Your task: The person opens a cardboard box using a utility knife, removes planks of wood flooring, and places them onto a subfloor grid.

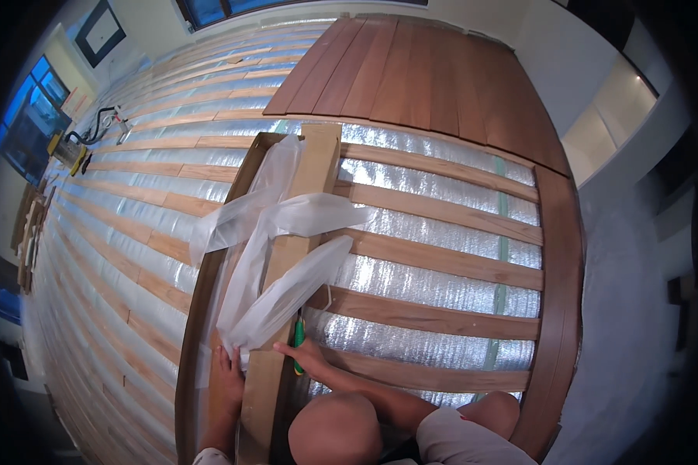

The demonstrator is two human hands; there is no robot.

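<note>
A long open cardboard box (186,364) lies before me, with reddish-brown floorboards inside. Crumpled white foam sheet (260,267) spills over its middle and right side. My left hand (228,384) rests on a board (219,415) in the box, fingers stretched toward the foam's near end. At the box's right flap (262,395), my right hand (312,359) is closed around a green utility knife (299,335), its front end pointing away from me. Part of the knife is hidden by the hand. One finger reaches onto the cardboard flap.
Wooden battens (442,267) run across silvery foil underlay (411,325) on both sides of the box. Laid brown floorboards (434,77) cover the far right, with a border strip (560,310) down the right. A black hose and yellow tool (77,159) stand far left.
</note>
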